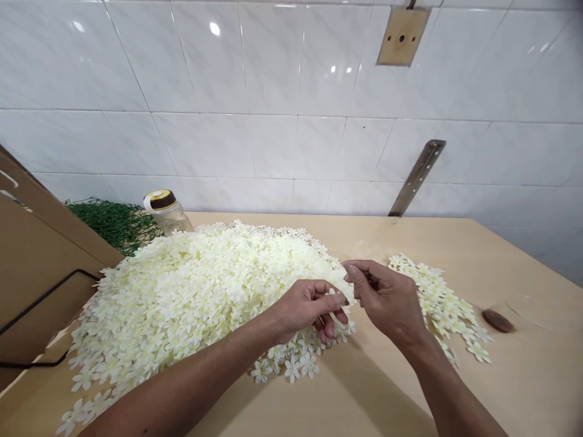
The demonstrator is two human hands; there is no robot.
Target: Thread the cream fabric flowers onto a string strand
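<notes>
A large heap of cream-white artificial flowers [204,285] spreads across the left and middle of the table. Over its right edge is my left hand [312,309], thumb and fingers closed, with a bit of a white flower [332,292] showing between them. Just to the right, my right hand [387,297] is raised with thumb and forefinger pinched together close to the left fingertips. Whatever the right pinch holds is too small to make out. A smaller strip of the same flowers [449,306] lies on the table beyond my right wrist.
A dark brown oval object [498,320] lies at the right of the wooden table [528,382]. Behind the heap stand a clear bottle with a brown-yellow lid [166,209] and tangled green artificial stems [116,221]. A cardboard box [40,261] is at the left. A metal bracket [416,178] leans on the tiled wall.
</notes>
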